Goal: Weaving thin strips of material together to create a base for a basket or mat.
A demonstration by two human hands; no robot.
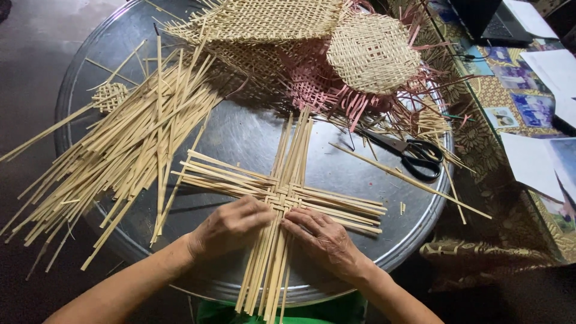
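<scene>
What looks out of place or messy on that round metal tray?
Little looks odd. Loose bamboo strips sprawl past the edge of the metal tray, and one long strip lies askew beside the black scissors. The crossed strips under both hands lie neatly woven at their centre.

Crossed pale bamboo strips (pixel 282 198), part-woven, flat on tray ctr.

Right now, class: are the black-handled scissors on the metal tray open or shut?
Shut. The scissors lie flat on the round tray, and their blades run together as one closed line to the point.
</scene>
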